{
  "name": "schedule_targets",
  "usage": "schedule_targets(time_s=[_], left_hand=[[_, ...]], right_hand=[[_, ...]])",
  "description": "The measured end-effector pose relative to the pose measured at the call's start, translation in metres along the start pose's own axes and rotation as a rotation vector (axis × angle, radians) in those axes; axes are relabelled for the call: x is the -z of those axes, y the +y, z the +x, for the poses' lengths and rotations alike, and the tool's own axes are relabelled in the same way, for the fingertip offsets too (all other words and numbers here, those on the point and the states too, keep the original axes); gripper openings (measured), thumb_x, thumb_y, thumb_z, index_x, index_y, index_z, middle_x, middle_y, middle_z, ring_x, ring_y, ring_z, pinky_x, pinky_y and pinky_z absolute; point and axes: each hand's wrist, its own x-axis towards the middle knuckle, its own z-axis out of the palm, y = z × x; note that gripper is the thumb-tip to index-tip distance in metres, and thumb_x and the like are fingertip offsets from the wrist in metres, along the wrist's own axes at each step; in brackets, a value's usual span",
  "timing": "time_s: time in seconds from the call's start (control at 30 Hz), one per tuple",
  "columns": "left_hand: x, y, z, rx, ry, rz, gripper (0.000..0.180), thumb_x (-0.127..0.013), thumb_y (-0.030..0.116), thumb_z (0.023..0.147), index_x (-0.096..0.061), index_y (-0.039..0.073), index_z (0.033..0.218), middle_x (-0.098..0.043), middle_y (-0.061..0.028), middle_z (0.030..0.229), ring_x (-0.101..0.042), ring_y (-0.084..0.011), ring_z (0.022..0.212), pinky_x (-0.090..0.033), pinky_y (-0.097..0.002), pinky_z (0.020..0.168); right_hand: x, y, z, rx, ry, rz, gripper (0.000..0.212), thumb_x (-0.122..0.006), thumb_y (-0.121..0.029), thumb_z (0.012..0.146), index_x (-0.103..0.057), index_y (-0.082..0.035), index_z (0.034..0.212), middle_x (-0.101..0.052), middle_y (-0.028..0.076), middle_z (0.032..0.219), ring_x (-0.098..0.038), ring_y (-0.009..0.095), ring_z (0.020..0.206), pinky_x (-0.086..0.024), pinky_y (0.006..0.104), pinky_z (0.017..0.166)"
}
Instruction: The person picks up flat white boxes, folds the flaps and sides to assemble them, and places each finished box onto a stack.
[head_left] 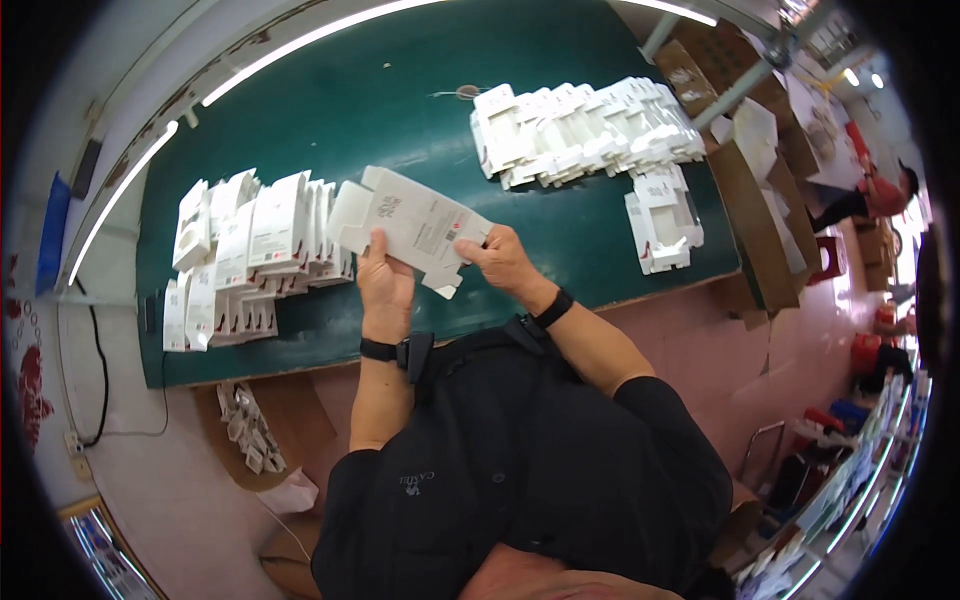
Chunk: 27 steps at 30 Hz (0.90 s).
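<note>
Hands [388, 285] both gripping 1 wht carton [415, 215] over grn desk [340, 115]; boxes [278, 232] at its 9 o'clock, carton pile [590, 130] approx. 2 o'clock.

The white carton [408, 218] hides some fingers of both hands [507, 266], its small print [434, 232] too blurred to read.

Brown box [757, 235] observed at right end of table [330, 130]. Black cable [104, 380] hangs left of table.
</note>
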Motion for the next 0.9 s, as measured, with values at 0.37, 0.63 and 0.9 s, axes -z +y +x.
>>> schedule_targets(time_s=[0.37, 0.63, 0.9], left_hand=[[-0.024, -0.014, -0.015, 0.249, 0.223, 0.133, 0.042, -0.051, 0.030, 0.107, -0.048, 0.006, 0.142, -0.058, -0.0102, 0.137, -0.058, -0.0252, 0.123, -0.045, -0.0438, 0.107], [-0.015, -0.029, -0.009, 0.230, 0.001, 0.265, 0.043, -0.060, 0.012, 0.102, -0.048, 0.003, 0.142, -0.059, -0.0113, 0.135, -0.060, -0.0262, 0.120, -0.049, -0.0393, 0.103], [-0.022, -0.044, -0.019, 0.353, -0.165, 0.336, 0.042, -0.061, 0.010, 0.101, -0.049, 0.001, 0.140, -0.061, -0.0104, 0.133, -0.062, -0.0249, 0.116, -0.052, -0.0370, 0.100]], right_hand=[[0.017, -0.005, -0.009, 0.521, 0.291, -0.728, 0.026, -0.066, -0.005, 0.086, -0.072, -0.005, 0.112, -0.071, 0.009, 0.099, -0.068, 0.027, 0.091, -0.054, 0.0367, 0.078], [0.030, -0.008, -0.026, 0.624, 0.110, -0.918, 0.046, -0.073, -0.005, 0.080, -0.066, -0.008, 0.125, -0.063, 0.011, 0.128, -0.061, 0.027, 0.115, -0.051, 0.0364, 0.093], [0.070, 0.019, -0.036, -0.033, 0.232, -0.100, 0.039, -0.076, -0.014, 0.087, -0.065, -0.001, 0.122, -0.068, 0.008, 0.115, -0.063, 0.015, 0.103, -0.052, 0.0299, 0.090]])
